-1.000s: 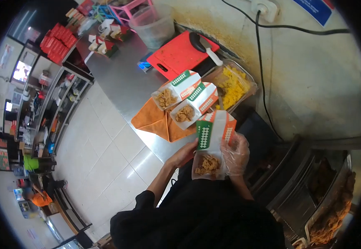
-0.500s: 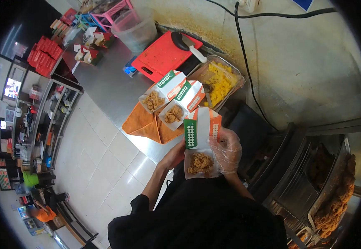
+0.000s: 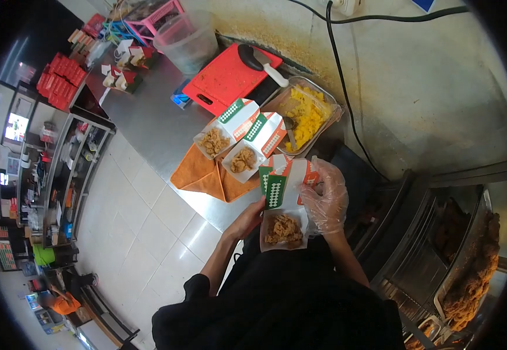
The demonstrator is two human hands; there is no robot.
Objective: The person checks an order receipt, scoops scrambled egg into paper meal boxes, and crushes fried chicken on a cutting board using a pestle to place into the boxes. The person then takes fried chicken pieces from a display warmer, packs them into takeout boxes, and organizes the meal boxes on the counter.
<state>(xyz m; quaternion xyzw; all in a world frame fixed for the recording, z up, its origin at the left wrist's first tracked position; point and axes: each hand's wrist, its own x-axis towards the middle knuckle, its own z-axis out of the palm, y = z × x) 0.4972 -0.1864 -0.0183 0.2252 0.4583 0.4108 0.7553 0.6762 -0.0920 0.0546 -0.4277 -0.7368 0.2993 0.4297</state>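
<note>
An open paper food box (image 3: 290,189) with green and orange side flaps is held in front of my body. Fried chicken pieces (image 3: 284,230) lie in its white base. My left hand (image 3: 247,220), bare, is closed on the box's left side, its fingertips partly hidden behind it. In a clear plastic glove, my right hand (image 3: 327,201) has its fingers bent around the orange flap on the right. Two similar boxes, a nearer one (image 3: 258,147) and a farther one (image 3: 217,127), stand open on an orange cloth (image 3: 204,178), each with fried pieces inside.
A steel counter (image 3: 148,125) bears a red cutting board (image 3: 224,81) with a knife (image 3: 268,67) on it. Beside it stands a tray of yellow food (image 3: 311,114) with a spoon. Fried chicken (image 3: 469,280) fills a rack at right. A person (image 3: 64,303) is far left.
My right hand has moved up and slightly right along the orange flap. The box lid's flaps have shifted, with a second green panel now showing behind the first. My left hand has barely moved.
</note>
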